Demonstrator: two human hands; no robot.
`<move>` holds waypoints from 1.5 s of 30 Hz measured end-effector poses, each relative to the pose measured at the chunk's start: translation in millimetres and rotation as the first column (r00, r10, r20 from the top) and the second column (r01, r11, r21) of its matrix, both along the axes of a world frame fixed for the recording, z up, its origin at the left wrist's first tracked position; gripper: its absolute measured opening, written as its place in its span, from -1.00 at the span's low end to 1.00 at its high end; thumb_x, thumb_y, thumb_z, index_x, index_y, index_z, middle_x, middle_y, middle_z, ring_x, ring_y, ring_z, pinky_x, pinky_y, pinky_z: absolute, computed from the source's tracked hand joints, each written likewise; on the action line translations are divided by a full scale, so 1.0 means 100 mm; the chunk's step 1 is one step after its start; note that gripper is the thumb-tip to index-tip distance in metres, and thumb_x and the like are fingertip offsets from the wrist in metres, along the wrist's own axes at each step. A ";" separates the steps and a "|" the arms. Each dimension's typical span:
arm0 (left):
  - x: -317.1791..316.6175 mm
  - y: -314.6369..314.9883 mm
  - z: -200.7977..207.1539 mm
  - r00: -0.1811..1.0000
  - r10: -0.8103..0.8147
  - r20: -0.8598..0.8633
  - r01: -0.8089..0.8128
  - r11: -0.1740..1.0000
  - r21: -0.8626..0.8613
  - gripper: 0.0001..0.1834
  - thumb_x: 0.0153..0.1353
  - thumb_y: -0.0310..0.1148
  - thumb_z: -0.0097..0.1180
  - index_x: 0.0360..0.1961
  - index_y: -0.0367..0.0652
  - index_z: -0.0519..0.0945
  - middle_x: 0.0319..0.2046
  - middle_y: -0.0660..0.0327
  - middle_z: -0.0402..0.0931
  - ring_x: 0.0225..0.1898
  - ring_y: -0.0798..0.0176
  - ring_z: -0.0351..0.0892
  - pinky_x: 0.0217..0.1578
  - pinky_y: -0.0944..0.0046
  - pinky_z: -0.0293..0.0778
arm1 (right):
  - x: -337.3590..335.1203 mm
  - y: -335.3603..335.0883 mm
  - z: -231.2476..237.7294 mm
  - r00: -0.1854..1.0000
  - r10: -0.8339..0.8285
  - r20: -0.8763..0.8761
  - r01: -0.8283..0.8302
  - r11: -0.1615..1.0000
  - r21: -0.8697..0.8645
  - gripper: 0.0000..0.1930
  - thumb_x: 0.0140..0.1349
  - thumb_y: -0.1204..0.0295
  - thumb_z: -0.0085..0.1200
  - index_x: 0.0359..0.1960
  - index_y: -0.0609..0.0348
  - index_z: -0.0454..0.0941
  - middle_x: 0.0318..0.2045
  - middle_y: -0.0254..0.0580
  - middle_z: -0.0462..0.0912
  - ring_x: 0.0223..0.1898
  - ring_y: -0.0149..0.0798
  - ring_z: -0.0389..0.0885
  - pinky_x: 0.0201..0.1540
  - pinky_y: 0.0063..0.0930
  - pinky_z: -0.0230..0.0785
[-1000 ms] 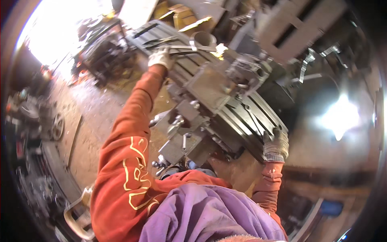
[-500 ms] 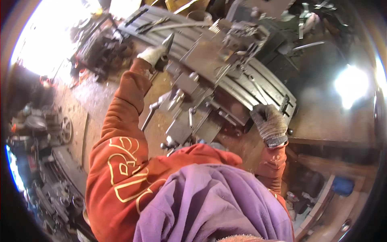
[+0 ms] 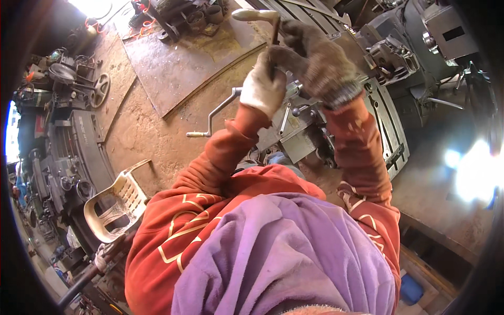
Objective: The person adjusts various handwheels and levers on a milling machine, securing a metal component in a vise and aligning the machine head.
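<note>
My left hand point(image 3: 262, 88), in a whitish work glove, is raised at the top middle beside my right hand point(image 3: 321, 65). The right wears a grey-brown knitted glove with darkened fingers. The hands meet, and both are closed, their fingers bent around something mostly hidden between the gloves. Just beyond them shows a crank handle point(image 3: 254, 15) with a pale rounded grip and a rusty arm; whether either hand holds it I cannot tell. Next to my left wrist, a second metal crank point(image 3: 211, 116) sticks out to the left from the machine.
The slotted machine table point(image 3: 386, 118) runs down on the right, with the machine head point(image 3: 446, 32) above it. A metal plate point(image 3: 168, 68) lies on the floor ahead. At left are a pale plastic chair point(image 3: 116, 203), a spoked handwheel point(image 3: 100, 90) and more machinery.
My hands were far apart, the left by a dark pointed piece over the table, the right at the table's near end. They have come together, and the view has swung left.
</note>
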State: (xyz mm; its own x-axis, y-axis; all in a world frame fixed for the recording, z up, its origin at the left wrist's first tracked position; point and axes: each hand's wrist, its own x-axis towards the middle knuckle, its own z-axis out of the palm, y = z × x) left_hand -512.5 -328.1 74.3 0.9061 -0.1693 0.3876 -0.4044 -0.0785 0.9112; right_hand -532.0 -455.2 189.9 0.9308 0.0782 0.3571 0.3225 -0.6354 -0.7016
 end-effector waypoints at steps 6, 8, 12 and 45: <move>-0.41 0.02 0.02 0.976 0.159 -0.147 -0.127 0.970 0.206 -0.46 0.30 -0.45 0.09 0.29 -0.29 0.31 -0.07 -0.11 0.66 0.07 0.00 0.67 0.03 0.10 0.52 | 0.28 0.31 -0.04 0.937 0.333 -0.107 -0.308 0.930 0.200 -0.66 0.28 0.39 0.26 0.10 0.04 0.69 -0.24 -0.25 0.73 -0.23 -0.43 0.63 -0.07 -0.41 0.51; -0.45 -0.03 -0.19 0.983 0.176 -0.056 -0.173 0.984 0.050 -0.49 0.32 -0.45 0.13 0.25 -0.33 0.30 -0.05 -0.04 0.63 -0.07 0.16 0.65 -0.07 0.14 0.57 | 0.30 0.30 0.05 0.895 0.442 -0.060 -0.446 0.888 -0.112 -0.68 0.25 0.41 0.25 0.05 -0.04 0.74 -0.24 -0.24 0.73 -0.25 -0.40 0.64 -0.10 -0.38 0.50; -0.49 -0.06 -0.27 0.950 -0.035 -0.310 -0.089 0.922 -0.377 -0.56 0.30 -0.45 0.16 0.18 -0.21 0.38 -0.15 0.14 0.56 -0.17 0.31 0.60 -0.20 0.25 0.62 | 0.49 0.36 0.03 0.744 0.648 -0.163 -0.668 0.716 -0.205 -0.67 0.26 0.40 0.23 0.02 -0.34 0.77 -0.26 -0.25 0.73 -0.28 -0.28 0.66 -0.10 -0.37 0.52; -0.17 -0.09 0.03 0.896 0.064 -0.440 -0.060 0.998 0.023 -0.61 0.26 -0.39 0.10 0.12 -0.20 0.59 -0.06 0.01 0.66 -0.02 0.09 0.65 0.03 0.12 0.54 | 1.04 0.51 -0.33 0.915 0.228 -0.332 -0.329 0.898 -0.292 -0.63 0.33 0.37 0.16 0.15 0.18 0.59 -0.05 0.01 0.72 -0.02 -0.09 0.70 0.13 -0.26 0.50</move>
